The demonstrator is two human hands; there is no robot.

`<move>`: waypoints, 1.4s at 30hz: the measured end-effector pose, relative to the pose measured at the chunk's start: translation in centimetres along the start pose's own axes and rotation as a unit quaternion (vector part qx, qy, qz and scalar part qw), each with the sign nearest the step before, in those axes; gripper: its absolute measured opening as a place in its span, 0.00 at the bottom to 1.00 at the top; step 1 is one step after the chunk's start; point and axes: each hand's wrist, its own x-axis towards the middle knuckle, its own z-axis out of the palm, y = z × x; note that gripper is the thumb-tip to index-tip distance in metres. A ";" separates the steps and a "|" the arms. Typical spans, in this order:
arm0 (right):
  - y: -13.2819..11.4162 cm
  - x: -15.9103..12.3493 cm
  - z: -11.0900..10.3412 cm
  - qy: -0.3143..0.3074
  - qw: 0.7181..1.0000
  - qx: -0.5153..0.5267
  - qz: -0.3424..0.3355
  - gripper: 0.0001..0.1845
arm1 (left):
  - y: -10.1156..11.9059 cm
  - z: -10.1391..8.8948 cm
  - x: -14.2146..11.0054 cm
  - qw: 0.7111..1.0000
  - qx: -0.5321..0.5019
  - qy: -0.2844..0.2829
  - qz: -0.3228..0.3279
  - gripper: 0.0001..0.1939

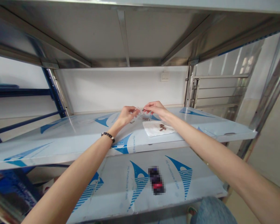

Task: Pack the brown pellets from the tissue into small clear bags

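My left hand [128, 114], with a beaded bracelet [108, 136] at its wrist, pinches what looks like a small clear plastic bag [139, 113] above the upper shelf. Close by on the right, my right hand [156, 109] has its fingertips pinched together at the bag's edge, on a small dark piece [143, 109]. A few brown pieces [146, 118] lie beneath the hands, in or beside clear plastic. Several more small brown pieces [162, 127] rest on a white paper sheet [150, 130] under my right forearm. The pieces are too small to name.
The metal shelf [84, 132] wears blue-printed protective film. Another shelf board [144, 34] hangs low overhead. On the lower shelf [116, 186] lies a blurred dark-and-red object [156, 180]. Blue racking [52, 93] stands left, metal posts [190, 87] right, and a white wall [121, 90] behind.
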 end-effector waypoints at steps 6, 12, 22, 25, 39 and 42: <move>0.6 0.8 0.4 -0.022 0.999 0.035 -0.012 0.07 | -0.5 0.0 0.2 1.000 -0.009 -0.003 0.002 0.15; 1.1 0.8 -0.4 0.017 0.997 0.068 -0.039 0.08 | -0.8 0.1 0.5 1.000 -0.013 0.003 0.008 0.14; 1.4 0.0 0.1 -0.019 0.999 0.015 -0.047 0.10 | -0.3 -0.1 0.1 1.000 0.003 0.002 -0.003 0.14; 1.3 0.1 0.0 -0.001 0.999 0.016 -0.050 0.08 | -0.5 -0.1 0.3 1.000 -0.004 0.004 0.002 0.14; 2.1 0.4 0.0 -0.009 0.998 0.011 -0.059 0.07 | -0.3 -0.2 0.0 1.000 -0.021 -0.004 -0.009 0.15; 2.3 0.4 0.0 -0.018 0.998 0.006 -0.068 0.07 | 0.0 -0.1 -0.2 0.999 -0.040 -0.016 -0.018 0.16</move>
